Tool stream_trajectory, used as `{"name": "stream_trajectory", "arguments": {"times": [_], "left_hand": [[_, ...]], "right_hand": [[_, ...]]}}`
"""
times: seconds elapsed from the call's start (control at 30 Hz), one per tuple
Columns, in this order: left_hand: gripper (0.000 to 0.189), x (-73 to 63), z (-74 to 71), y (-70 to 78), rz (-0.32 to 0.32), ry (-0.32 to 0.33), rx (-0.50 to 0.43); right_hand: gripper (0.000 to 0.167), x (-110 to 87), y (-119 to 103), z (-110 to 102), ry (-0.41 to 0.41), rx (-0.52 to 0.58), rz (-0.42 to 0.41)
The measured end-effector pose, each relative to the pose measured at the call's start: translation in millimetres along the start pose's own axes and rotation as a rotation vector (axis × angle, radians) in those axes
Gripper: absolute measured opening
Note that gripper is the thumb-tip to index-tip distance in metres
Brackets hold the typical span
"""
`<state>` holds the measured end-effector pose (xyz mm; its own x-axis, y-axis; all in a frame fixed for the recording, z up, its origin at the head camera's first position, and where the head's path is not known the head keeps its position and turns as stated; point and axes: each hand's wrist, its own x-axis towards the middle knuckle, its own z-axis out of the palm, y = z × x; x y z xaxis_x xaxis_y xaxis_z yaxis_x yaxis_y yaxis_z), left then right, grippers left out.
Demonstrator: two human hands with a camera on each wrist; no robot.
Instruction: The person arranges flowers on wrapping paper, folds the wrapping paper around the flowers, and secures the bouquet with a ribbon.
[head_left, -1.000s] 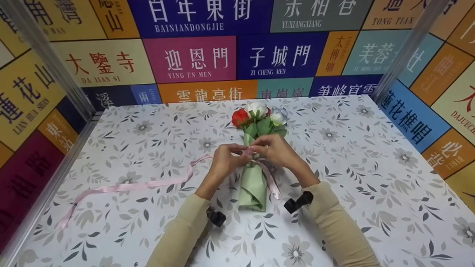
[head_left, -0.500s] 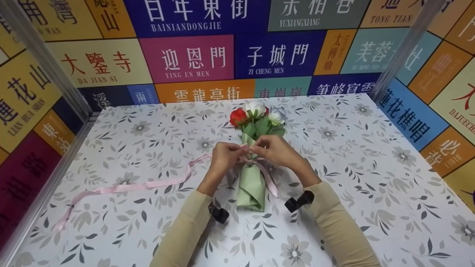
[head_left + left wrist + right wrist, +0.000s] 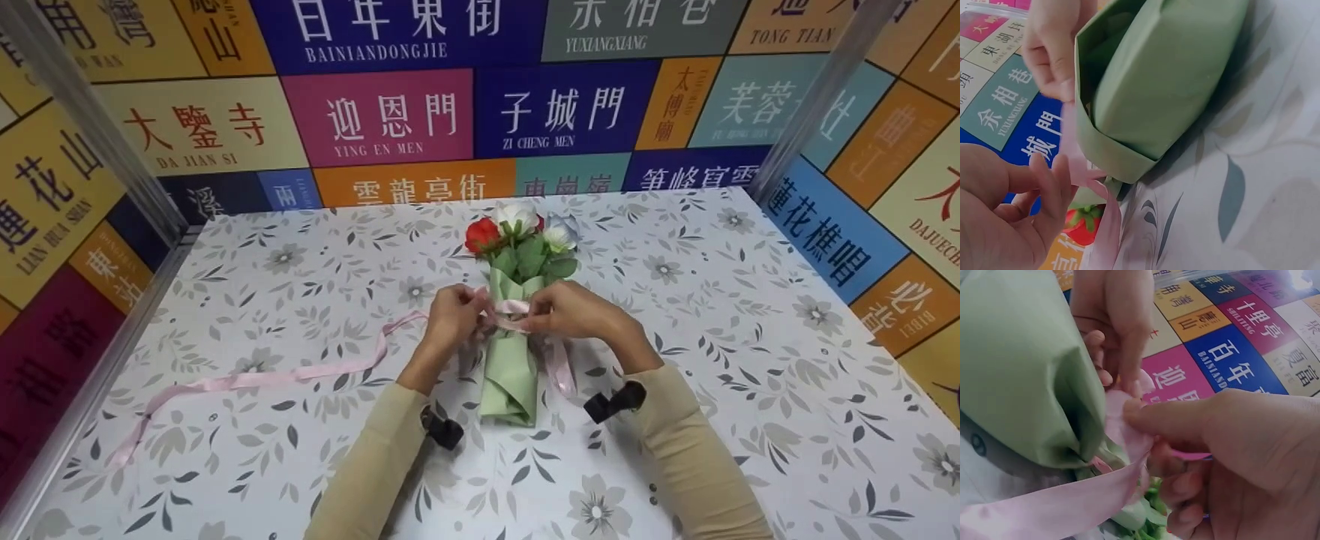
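Observation:
A bouquet lies on the table, wrapped in green paper (image 3: 510, 382), with red, white and pale blue flowers (image 3: 517, 221) pointing away from me. A pink ribbon (image 3: 300, 373) passes around its narrowed middle. My left hand (image 3: 452, 319) pinches the ribbon on the left side of the wrap. On the right side, my right hand (image 3: 577, 311) holds another part of it between thumb and fingers, clearest in the right wrist view, where the ribbon (image 3: 1061, 506) trails off to the left. The left wrist view shows the paper's folded lower end (image 3: 1168, 84) close up.
The ribbon's long tail stretches left across the floral-patterned tabletop (image 3: 675, 450); a short tail (image 3: 559, 367) hangs right of the wrap. Colourful panels with lettering (image 3: 382, 116) stand behind and on both sides. Each wrist wears a black camera mount (image 3: 615, 401).
The hands were close together over the wrap's middle; now they are apart, the right one moved rightward and lower. A ribbon band shows between them, and the short tail has shifted slightly right.

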<state>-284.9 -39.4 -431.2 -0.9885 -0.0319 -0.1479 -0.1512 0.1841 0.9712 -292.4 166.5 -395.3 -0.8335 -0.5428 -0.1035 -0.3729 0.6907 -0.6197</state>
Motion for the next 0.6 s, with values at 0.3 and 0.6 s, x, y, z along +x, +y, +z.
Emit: {"name": "stream_trajectory", "arguments": {"times": [0.3,0.6], "left_hand": [[0.017,-2.7,1.1,2.2,-0.032,-0.022,-0.060],[0.012,-0.3,4.5,0.8,-0.017,-0.073,-0.145]], "right_hand": [[0.022,-6.7,7,-12,0.001,-0.119,0.141],[0.051,10.6,4,13,0.110,-0.082,-0.032]]}}
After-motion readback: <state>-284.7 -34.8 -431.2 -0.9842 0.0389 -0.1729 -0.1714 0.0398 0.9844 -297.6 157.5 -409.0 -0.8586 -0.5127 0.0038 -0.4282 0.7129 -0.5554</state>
